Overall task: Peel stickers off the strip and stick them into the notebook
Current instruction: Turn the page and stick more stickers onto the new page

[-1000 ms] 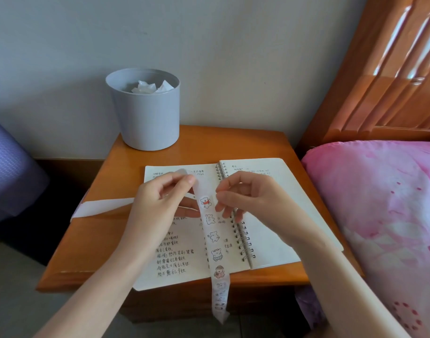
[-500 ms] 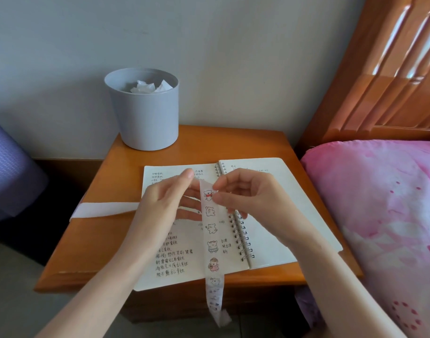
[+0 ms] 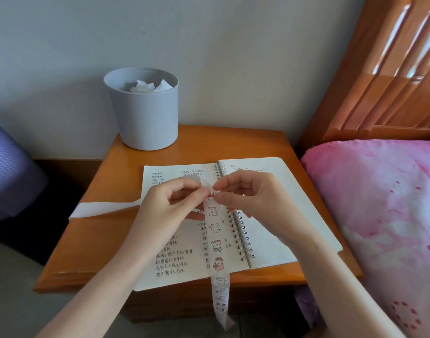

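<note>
Left hand [image 3: 170,206] pinches the strip [image 3: 215,240] above the notebook [image 3: 265,250]; right hand [image 3: 248,193] pinches its top sticker [image 3: 211,194], mid-peel I'd say; next it needs lifting clean and pressing onto a page.

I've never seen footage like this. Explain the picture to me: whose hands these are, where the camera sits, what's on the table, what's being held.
There is no machine here. A person works bare-handed, and the single camera sits on their head, looking forward and down, so the arms enter from the bottom. On the wooden bedside table lies an open spiral notebook with handwriting. Behind it stands a grey bin holding crumpled paper. Pink bedding is at the right. The left hand and right hand both pinch a sticker strip above the notebook, fingertips meeting at the top sticker, a small bear. The strip hangs past the table's front edge, and its blank end trails left.
</note>
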The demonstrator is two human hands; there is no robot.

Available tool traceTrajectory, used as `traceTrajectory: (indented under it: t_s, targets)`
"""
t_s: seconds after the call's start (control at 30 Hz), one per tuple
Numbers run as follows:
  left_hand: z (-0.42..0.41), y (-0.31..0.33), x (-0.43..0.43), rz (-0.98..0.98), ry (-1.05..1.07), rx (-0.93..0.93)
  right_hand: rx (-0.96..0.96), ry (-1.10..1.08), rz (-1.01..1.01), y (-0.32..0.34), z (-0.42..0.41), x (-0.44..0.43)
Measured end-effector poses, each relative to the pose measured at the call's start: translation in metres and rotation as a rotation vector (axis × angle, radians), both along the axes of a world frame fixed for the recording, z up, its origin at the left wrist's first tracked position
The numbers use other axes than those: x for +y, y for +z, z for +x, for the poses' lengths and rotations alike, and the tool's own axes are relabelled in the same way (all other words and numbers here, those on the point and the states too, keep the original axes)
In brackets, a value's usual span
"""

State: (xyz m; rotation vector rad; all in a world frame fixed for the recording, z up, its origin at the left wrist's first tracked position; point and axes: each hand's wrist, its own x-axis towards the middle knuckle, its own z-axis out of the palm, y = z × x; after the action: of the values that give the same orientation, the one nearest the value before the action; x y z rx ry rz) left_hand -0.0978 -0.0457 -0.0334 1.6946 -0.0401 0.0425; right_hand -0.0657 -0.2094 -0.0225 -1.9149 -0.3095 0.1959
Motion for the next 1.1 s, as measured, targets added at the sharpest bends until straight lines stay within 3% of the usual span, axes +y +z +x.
traceTrajectory:
  t_s: [0.37,0.73,0.87,0.93,1.1]
  targets:
    - [-0.002,0.001,-0.003,-0.013,0.033,0.030,-0.034,-0.010,-0.020,-0.003,0.000,0.002]
    - [0.000,-0.005,0.000,-0.053,0.049,0.109,-0.134,0.005,-0.174,-0.003,-0.001,-0.001]
    - [0.002,-0.006,0.000,-0.075,0.068,0.123,-0.047,0.013,0.013,0.006,0.005,-0.010]
    - [0.003,-0.008,0.001,-0.070,0.063,0.127,-0.018,-0.027,0.063,0.011,0.010,-0.022]
    - [0.003,-0.011,0.002,-0.043,0.036,0.134,-0.021,-0.313,-0.173,0.006,0.036,-0.058]
